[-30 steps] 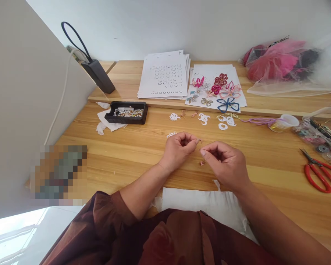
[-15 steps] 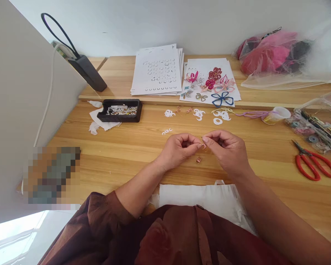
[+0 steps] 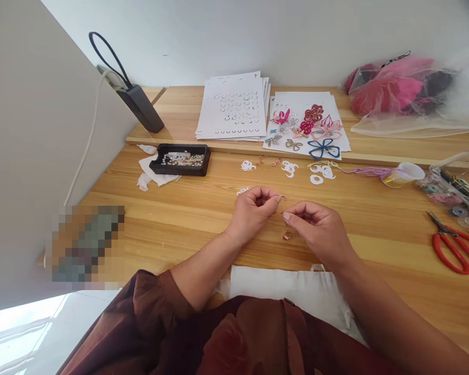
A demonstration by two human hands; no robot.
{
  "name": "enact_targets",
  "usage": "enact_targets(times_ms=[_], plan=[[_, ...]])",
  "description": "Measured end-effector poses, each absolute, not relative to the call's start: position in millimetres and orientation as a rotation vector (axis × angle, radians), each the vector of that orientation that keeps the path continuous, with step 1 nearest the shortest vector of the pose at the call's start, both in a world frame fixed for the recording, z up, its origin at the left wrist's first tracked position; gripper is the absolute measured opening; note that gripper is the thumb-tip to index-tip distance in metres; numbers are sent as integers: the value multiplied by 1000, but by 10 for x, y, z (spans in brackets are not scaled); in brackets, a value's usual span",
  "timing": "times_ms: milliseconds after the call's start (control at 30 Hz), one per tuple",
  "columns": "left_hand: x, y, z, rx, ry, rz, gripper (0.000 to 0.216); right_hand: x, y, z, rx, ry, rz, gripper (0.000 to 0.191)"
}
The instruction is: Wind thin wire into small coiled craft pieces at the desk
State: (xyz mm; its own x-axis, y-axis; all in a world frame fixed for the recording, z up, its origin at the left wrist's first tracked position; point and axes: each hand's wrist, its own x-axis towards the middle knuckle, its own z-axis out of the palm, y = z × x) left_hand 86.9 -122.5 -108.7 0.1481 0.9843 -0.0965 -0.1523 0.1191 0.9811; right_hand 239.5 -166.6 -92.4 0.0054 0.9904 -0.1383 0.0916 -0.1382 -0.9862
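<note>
My left hand (image 3: 255, 212) is closed in a pinch, thumb against forefinger, on a small pale crescent piece (image 3: 283, 197). Just right of it and a little nearer to me, my right hand (image 3: 315, 223) pinches a fine thread (image 3: 283, 205) that runs up to the crescent. The fingertips of the two hands are slightly apart. Below them a small copper-pink spool (image 3: 286, 236) rests on the wooden table. Several white paper crescents (image 3: 243, 191) lie behind my left hand, partly hidden by it.
Along the back are white crescent cutouts (image 3: 248, 165), a paper ring (image 3: 316, 179), a black bead box (image 3: 180, 169), printed sheets (image 3: 230, 112) and thread flowers (image 3: 324, 149). Right stand a plastic cup (image 3: 404, 175) and red-handled pliers (image 3: 451, 250). White cloth (image 3: 281, 281) lies before me.
My right hand has drawn down towards me, away from the left fingertips, with thread now showing between them. The whole view has shifted slightly.
</note>
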Motion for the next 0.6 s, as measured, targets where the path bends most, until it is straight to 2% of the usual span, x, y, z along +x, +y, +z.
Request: enact_targets(times_ms=[167, 267, 400, 600], plan=[[866, -1229, -1089, 1167, 1056, 1000, 25, 2428, -1694, -915, -1435, -1398, 790, 8], [866, -1245, -1072, 1250, 1021, 923, 23, 2460, -1665, -916, -1444, -1411, 667, 6], [854, -1268, -1054, 1265, 938, 844, 24, 2502, -1613, -926, -1453, -1372, 681, 7], [820, -1266, -1057, 1180, 854, 801, 29, 2543, -1541, -967, -1403, -1223, 913, 10]])
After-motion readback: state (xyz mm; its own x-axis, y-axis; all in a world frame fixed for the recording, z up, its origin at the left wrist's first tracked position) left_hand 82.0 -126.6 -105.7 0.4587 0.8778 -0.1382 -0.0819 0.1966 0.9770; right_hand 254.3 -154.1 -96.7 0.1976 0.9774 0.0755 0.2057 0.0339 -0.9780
